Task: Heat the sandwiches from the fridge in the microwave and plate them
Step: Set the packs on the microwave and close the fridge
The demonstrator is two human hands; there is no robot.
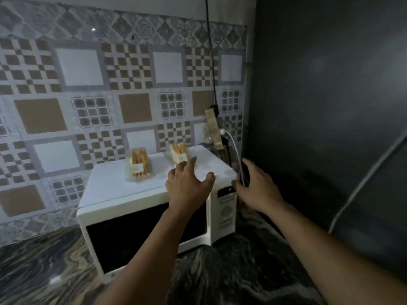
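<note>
A white microwave with a dark door, shut, stands on the marbled counter. On its top lie two clear packs of sandwiches: one at the left and one further right. My left hand hovers over the microwave's top with fingers spread, its fingertips close to the right pack, holding nothing. By the microwave's right top corner is my right hand, fingers relaxed and open, next to the control panel and a white cable.
A patterned tile wall rises behind the microwave. A power strip with a black cord and a white cable hangs at the back right. A dark grey fridge side fills the right. The marbled counter extends to the front left.
</note>
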